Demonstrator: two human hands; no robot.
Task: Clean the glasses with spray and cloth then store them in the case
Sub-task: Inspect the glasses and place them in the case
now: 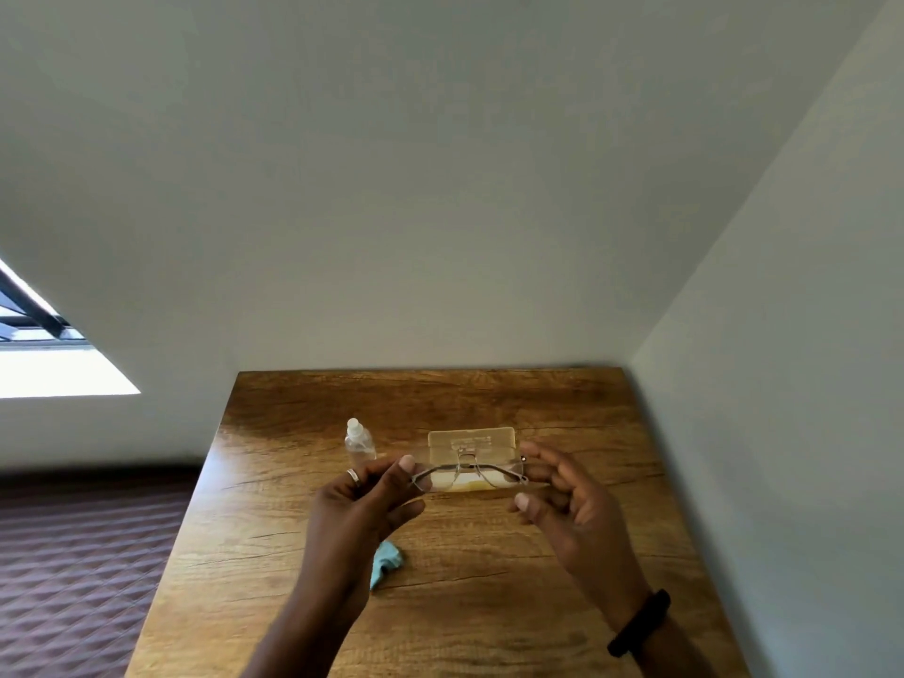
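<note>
Thin metal-framed glasses (468,471) hang in the air above the wooden table (489,604). My left hand (362,501) pinches their left end and my right hand (562,501) pinches their right end. Just behind and below them lies a clear, open case (472,440), its lower half partly hidden by the lenses. A small clear spray bottle (359,440) stands upright to the left of the case, close to my left hand. A light blue cloth (386,562) lies crumpled on the table, partly hidden under my left wrist.
The table stands in a corner, with white walls (782,384) right behind it and along its right side. To the left, the table's edge drops to a dark quilted surface (83,570). A window (44,354) is at the far left.
</note>
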